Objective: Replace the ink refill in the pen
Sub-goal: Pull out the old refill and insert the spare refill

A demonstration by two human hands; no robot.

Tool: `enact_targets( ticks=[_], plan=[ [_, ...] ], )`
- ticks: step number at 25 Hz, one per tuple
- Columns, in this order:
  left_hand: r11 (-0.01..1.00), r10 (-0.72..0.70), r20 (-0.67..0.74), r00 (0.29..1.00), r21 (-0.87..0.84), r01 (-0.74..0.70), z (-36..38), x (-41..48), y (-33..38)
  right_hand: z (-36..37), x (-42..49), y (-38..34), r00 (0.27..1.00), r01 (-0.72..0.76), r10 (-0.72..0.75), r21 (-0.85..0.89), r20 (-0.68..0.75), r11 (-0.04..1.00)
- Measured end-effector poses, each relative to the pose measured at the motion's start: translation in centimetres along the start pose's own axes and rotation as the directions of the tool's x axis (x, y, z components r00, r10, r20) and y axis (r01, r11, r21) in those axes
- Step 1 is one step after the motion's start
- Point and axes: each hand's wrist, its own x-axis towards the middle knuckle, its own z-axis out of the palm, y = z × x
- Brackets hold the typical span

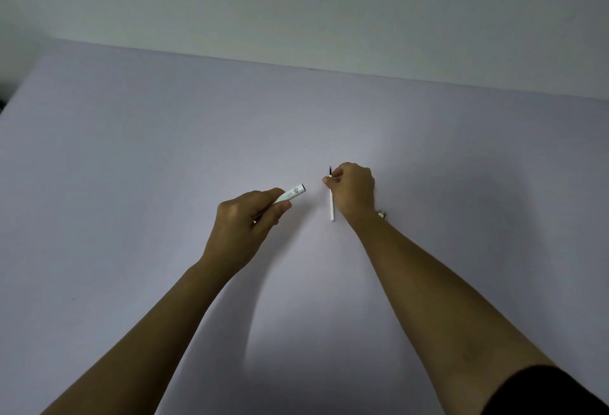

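My left hand [245, 222] grips a white pen barrel [293, 193] with a small printed pattern; its open end points up and to the right. My right hand [354, 189] pinches a thin white ink refill [331, 206] near its dark tip, which points away from me while the long white end hangs toward me. The barrel's open end and the refill are a short gap apart, not touching. A small pale piece [381, 214] lies on the table by my right wrist; what it is I cannot tell.
A pale lilac table [164, 151] fills the view, with its far edge against a plain light wall [296, 2]. A dark sleeve [553, 391] covers my right upper arm at the bottom right corner.
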Motion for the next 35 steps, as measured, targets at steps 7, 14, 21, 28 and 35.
enact_targets(
  ticks=[7,14,21,28,35],
  plan=[
    [0.999,0.034,0.011,0.999,-0.004,-0.034,0.4,0.6,-0.3,-0.8,0.8,0.3,0.999,0.014,-0.011,0.057,-0.048,0.998],
    [0.999,0.050,0.015,0.999,-0.018,-0.050,2.3,1.6,1.1,-3.7,2.1,2.5,0.998,-0.056,0.055,-0.042,-0.029,0.998],
    [0.999,0.046,0.030,0.999,-0.006,-0.046,3.1,1.5,1.7,-2.9,1.4,2.7,0.996,-0.067,0.072,-0.104,0.051,0.992],
    [0.999,0.050,0.026,0.998,-0.001,-0.050,3.1,1.4,2.9,-6.7,0.4,1.5,0.961,-0.271,0.263,0.454,0.083,0.849],
    [0.998,0.051,0.000,0.999,0.042,-0.051,4.2,1.8,4.9,-12.5,-3.8,0.5,0.962,-0.204,0.248,0.910,0.117,0.360]
  ],
)
